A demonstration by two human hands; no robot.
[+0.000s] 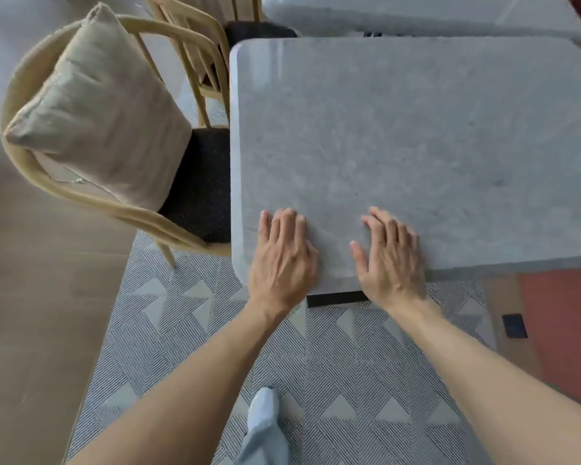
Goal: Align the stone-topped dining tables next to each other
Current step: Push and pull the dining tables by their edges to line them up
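Each grip lies flat and wide, holding nothing: the left hand (282, 260) and right hand (391, 260) press palms-down on the near edge of the near counter (399, 139). Its slab runs straight ahead of them. Beyond its far edge a dark gap separates it from the far counter (399, 11), so a forward push likely closes it.
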